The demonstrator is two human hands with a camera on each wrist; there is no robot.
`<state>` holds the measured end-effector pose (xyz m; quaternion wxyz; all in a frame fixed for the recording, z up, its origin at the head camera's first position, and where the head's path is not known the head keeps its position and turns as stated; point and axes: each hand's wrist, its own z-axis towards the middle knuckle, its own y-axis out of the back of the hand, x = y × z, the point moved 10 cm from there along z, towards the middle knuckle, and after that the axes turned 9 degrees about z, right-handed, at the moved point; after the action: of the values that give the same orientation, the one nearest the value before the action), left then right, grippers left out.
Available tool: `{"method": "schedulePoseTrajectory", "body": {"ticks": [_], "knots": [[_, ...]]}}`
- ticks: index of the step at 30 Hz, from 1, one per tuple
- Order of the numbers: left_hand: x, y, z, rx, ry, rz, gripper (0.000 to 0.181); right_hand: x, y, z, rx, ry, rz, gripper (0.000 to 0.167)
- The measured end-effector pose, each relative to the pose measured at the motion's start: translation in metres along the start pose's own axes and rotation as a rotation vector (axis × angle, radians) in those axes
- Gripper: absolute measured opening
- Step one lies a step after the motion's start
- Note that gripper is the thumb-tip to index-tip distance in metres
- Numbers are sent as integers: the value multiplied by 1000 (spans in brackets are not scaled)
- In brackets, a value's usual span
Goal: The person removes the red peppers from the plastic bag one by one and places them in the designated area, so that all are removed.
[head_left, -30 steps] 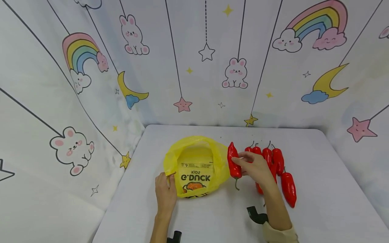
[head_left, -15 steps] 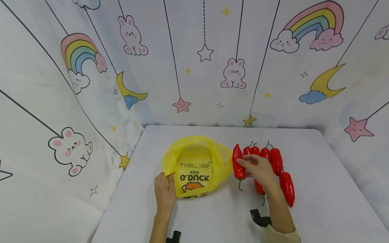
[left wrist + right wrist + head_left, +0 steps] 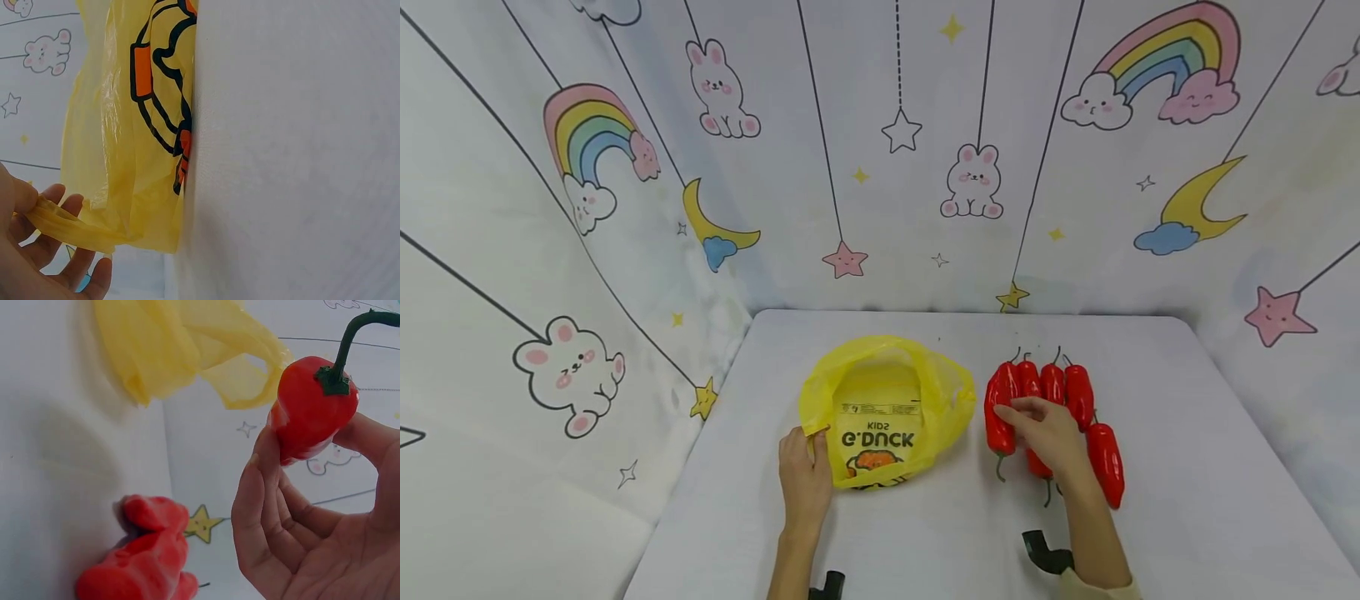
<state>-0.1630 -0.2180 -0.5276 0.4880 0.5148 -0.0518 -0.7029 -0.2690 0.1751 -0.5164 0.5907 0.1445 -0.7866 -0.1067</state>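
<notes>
A yellow plastic bag (image 3: pixel 947 400) with "e.DUCK KIDS" printing stands with its mouth spread on the table. My left hand (image 3: pixel 806 479) pinches the bag's near left edge; in the left wrist view the thumb and fingers (image 3: pixel 55 194) hold a gathered strip of yellow plastic. My right hand (image 3: pixel 1054 433) holds a red chili pepper (image 3: pixel 998 417) between thumb and fingers, its green stem hanging toward me. In the right wrist view this red chili pepper (image 3: pixel 312 406) is up off the table. Several other red chili peppers (image 3: pixel 1078 396) lie beside and partly behind the right hand.
A white table (image 3: pixel 955 533) carries everything, with a printed curtain (image 3: pixel 895 208) rising behind its far edge. One chili pepper (image 3: pixel 1106 462) lies apart at the right, near the right wrist. Black wrist mounts (image 3: pixel 1047 553) sit by both forearms.
My right hand has moved right with the chili pepper, away from the bag and over toward the other peppers. The left hand keeps its hold on the bag's edge.
</notes>
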Motion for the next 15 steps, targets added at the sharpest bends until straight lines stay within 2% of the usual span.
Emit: {"method": "schedulePoseTrajectory", "body": {"ticks": [7,15], "knots": [[0,1,-1,-6,-8,8,10,-13,5,1,-70,44,-108,65],[0,1,-1,-7,-4,7,9,-21,8,3,-143,91,-240,61]]}}
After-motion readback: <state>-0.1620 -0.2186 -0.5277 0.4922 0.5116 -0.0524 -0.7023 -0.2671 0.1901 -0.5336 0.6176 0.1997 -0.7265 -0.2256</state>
